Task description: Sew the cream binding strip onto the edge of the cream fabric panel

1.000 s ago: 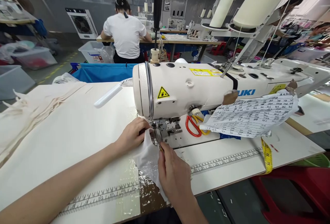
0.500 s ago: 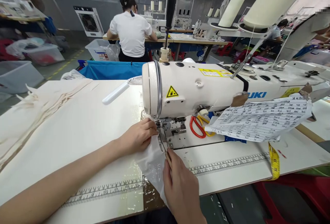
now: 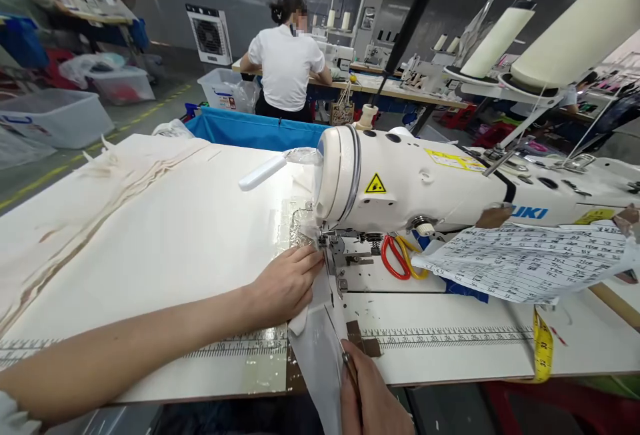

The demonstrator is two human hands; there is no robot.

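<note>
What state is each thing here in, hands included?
Left hand: back upward, laid on the white fabric.
Right hand: closed around a thin pointed tool.
Thin pointed tool: held, tip over the fabric.
White fabric: trailing past the table's front edge.
Tape measure: draped over that edge.
Paper sheet: creased, written on.
Sewing machine: upright; running or stopped, cannot tell.

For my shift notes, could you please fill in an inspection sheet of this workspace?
Surface: white tabletop, printed ruler scale along its near edge.
Job's things: white fabric at the needle end of the sewing machine.
Clutter: red and yellow scissor handles, yellow measuring tape, marked paper sheet.
Hands: left hand rests on the fabric; right hand holds a slim pointed tool.
Cables: nothing seen.
Surroundings: seated person in white, blue cloth bin.
</note>
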